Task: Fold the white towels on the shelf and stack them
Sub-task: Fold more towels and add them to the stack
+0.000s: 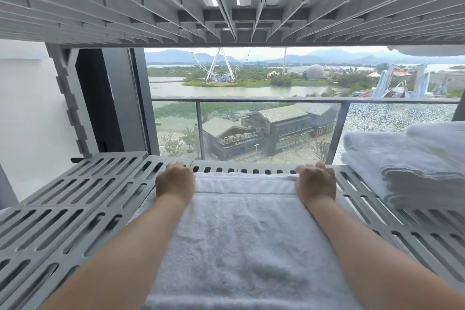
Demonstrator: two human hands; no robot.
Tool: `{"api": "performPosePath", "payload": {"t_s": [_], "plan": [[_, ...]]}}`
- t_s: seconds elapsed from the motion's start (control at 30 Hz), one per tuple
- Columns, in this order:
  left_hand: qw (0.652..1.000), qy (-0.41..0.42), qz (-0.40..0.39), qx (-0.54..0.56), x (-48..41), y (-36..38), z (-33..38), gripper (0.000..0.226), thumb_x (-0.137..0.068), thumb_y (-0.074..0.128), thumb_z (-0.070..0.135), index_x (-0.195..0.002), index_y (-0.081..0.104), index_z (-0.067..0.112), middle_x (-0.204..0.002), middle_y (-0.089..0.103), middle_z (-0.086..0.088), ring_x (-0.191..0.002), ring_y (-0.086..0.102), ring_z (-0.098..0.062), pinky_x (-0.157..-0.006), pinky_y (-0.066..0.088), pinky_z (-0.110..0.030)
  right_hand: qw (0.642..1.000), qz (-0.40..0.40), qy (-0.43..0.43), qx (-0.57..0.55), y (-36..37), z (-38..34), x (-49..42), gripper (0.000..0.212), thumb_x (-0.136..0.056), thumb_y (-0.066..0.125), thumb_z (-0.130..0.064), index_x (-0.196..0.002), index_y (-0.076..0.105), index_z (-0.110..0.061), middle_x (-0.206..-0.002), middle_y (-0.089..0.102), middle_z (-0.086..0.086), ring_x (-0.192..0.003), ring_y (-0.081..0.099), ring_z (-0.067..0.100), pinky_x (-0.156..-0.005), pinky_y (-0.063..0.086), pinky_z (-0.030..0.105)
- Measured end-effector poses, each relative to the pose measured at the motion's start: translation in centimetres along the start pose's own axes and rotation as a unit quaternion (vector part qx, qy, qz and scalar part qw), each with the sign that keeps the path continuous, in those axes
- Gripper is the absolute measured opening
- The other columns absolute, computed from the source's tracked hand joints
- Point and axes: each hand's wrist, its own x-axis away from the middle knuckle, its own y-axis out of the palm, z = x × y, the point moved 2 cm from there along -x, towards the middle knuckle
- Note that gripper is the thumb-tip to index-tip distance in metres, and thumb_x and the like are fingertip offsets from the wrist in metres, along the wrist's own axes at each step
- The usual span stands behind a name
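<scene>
White towel (241, 229) spans between left hand (175, 180) and right hand (315, 184).

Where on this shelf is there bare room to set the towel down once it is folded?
The slatted shelf is bare left of the left hand, out to the corner post. A thin strip is free between the right hand and the folded stack. The middle is taken by the spread towel; the right end is crowded.

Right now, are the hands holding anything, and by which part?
Both hold the white terry towel spread on the grey slotted shelf: left hand grips its far-left corner, right hand its far-right corner.
</scene>
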Motion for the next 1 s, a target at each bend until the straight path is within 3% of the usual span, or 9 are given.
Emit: {"api": "performPosePath", "payload": {"t_s": [0.07, 0.17, 0.27, 0.37, 0.43, 0.63, 0.8, 1.0], "plan": [[1.000, 0.016, -0.013, 0.011, 0.1, 0.0, 0.0, 0.030, -0.101, 0.045, 0.028, -0.100, 0.073, 0.019, -0.107, 0.065, 0.001, -0.096, 0.059, -0.019, -0.063, 0.041, -0.030, 0.999, -0.008, 0.003, -0.037, 0.0, 0.0, 0.1, 0.033, -0.088, 0.049, -0.009, -0.116, 0.062, -0.023, -0.101, 0.070, -0.003, -0.101, 0.060, 0.022, -0.083, 0.045, 0.035], [0.997, 0.016, -0.069, 0.036, 0.4, -0.4, 0.4, 0.048, -0.103, 0.033, 0.046, -0.112, 0.070, 0.016, -0.121, 0.059, -0.003, -0.109, 0.056, -0.023, -0.069, 0.043, -0.034, 0.997, -0.040, -0.004, -0.065, -0.2, -0.3, 0.6, 0.028, -0.092, 0.045, -0.011, -0.115, 0.059, -0.018, -0.105, 0.066, 0.001, -0.099, 0.059, 0.023, -0.080, 0.046, 0.033], [0.987, 0.004, -0.146, 0.070, 1.3, -0.9, 0.9, 0.060, -0.101, 0.029, 0.057, -0.133, 0.058, 0.016, -0.138, 0.051, -0.008, -0.127, 0.049, -0.028, -0.088, 0.046, -0.043, 0.994, -0.089, 0.008, -0.069, -0.9, -0.5, 1.4, 0.029, -0.097, 0.039, -0.022, -0.113, 0.063, -0.016, -0.114, 0.060, 0.005, -0.107, 0.055, 0.026, -0.088, 0.045, 0.038], [0.974, 0.029, -0.203, 0.096, 2.5, -1.4, 1.7, 0.062, -0.100, 0.028, 0.058, -0.147, 0.044, 0.021, -0.156, 0.036, -0.013, -0.143, 0.034, -0.031, -0.112, 0.033, -0.049, 0.985, -0.151, 0.016, -0.079, -1.6, -1.3, 2.8, 0.042, -0.099, 0.037, -0.041, -0.123, 0.061, -0.016, -0.127, 0.055, 0.010, -0.120, 0.050, 0.029, -0.100, 0.040, 0.043], [0.968, 0.053, -0.210, 0.128, 3.3, -2.0, 2.0, 0.059, -0.100, 0.029, 0.057, -0.147, 0.043, 0.025, -0.161, 0.029, -0.012, -0.148, 0.028, -0.030, -0.119, 0.023, -0.051, 0.980, -0.171, -0.005, -0.106, -2.3, -2.5, 4.0, 0.046, -0.097, 0.038, -0.048, -0.126, 0.059, -0.019, -0.133, 0.055, 0.009, -0.124, 0.048, 0.029, -0.103, 0.039, 0.043], [0.955, 0.090, -0.234, 0.157, 6.4, -3.3, 2.5, 0.059, -0.101, 0.031, 0.056, -0.154, 0.034, 0.031, -0.167, 0.019, -0.010, -0.154, 0.016, -0.027, -0.124, 0.010, -0.050, 0.962, -0.180, -0.090, -0.183, -4.9, -6.1, 8.8, 0.042, -0.097, 0.039, -0.048, -0.127, 0.061, -0.027, -0.134, 0.056, 0.000, -0.125, 0.049, 0.022, -0.102, 0.038, 0.041], [0.953, 0.109, -0.230, 0.166, 8.6, -4.0, 2.1, 0.064, -0.100, 0.033, 0.058, -0.155, 0.034, 0.026, -0.166, 0.023, -0.009, -0.153, 0.019, -0.027, -0.123, 0.013, -0.048, 0.954, -0.224, -0.127, -0.155, -6.2, -6.7, 11.3, 0.049, -0.100, 0.035, -0.050, -0.137, 0.054, -0.024, -0.146, 0.050, 0.006, -0.137, 0.041, 0.026, -0.114, 0.031, 0.042], [0.952, 0.117, -0.238, 0.155, 11.5, -5.5, 1.8, 0.066, -0.100, 0.030, 0.061, -0.156, 0.030, 0.027, -0.167, 0.018, -0.010, -0.154, 0.016, -0.027, -0.124, 0.012, -0.048, 0.946, -0.246, -0.113, -0.182, -8.2, -6.0, 14.8, 0.053, -0.101, 0.035, -0.055, -0.146, 0.045, -0.028, -0.159, 0.032, 0.008, -0.148, 0.026, 0.023, -0.120, 0.022, 0.041]]}}
